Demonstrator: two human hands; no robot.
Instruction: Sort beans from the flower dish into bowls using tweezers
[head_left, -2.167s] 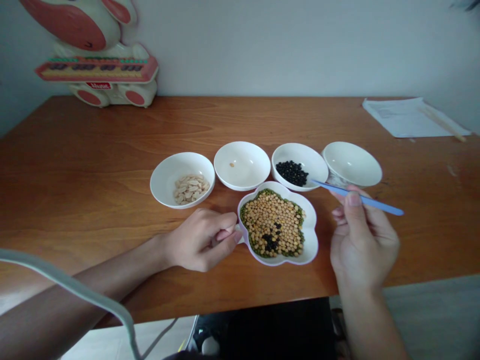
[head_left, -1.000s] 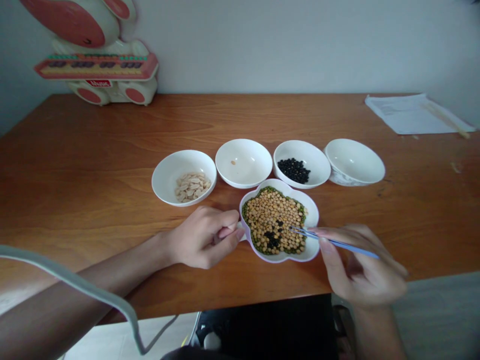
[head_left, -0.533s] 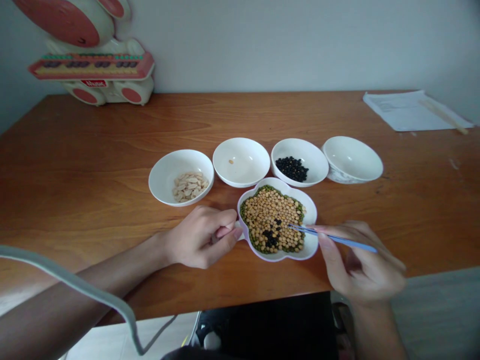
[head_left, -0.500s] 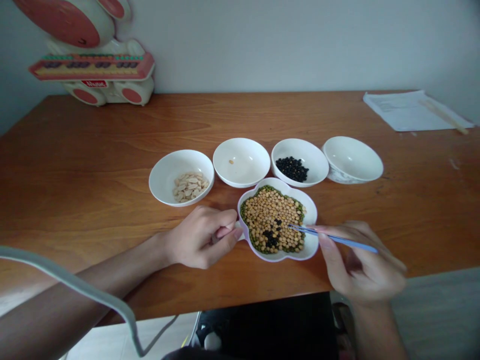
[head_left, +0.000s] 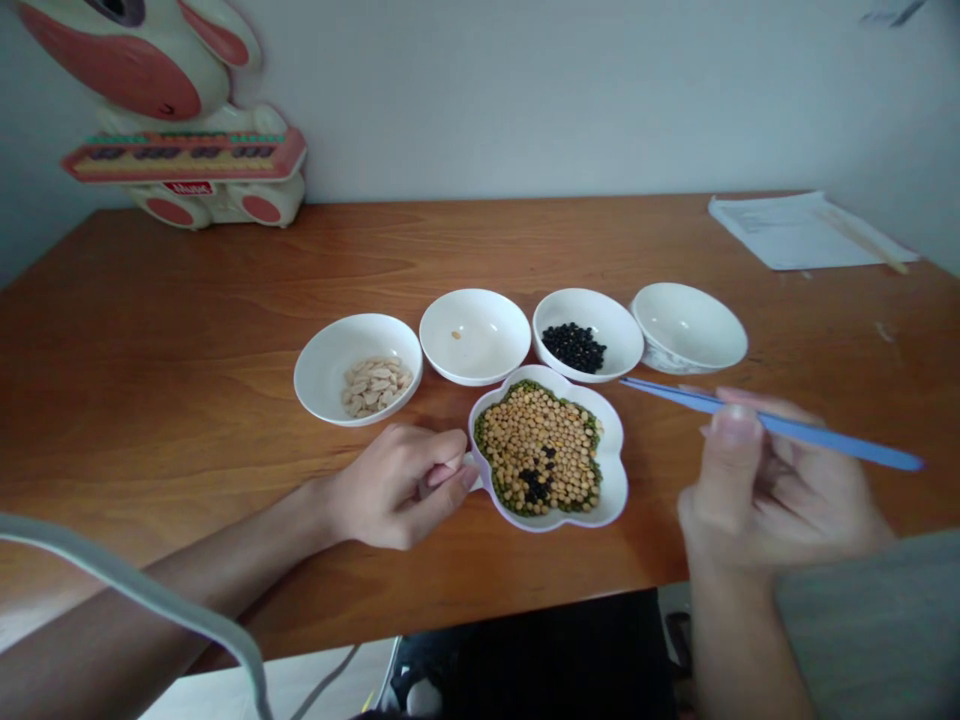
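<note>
Gripping its handle (head_left: 478,484), the left hand (head_left: 394,490) seemingly steadies the flower-shaped dish (head_left: 616,492) on the counter (head_left: 420,590); the right hand (head_left: 772,490) pinches blue tweezers (head_left: 832,438) near the black-bean bowl (head_left: 626,335), likely placed close for reach.

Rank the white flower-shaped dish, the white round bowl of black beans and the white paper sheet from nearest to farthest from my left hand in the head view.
1. Flower-shaped dish: held by your left hand.
2. Round bowl of black beans: behind the dish.
3. Paper sheet: far back, to the right.
</note>
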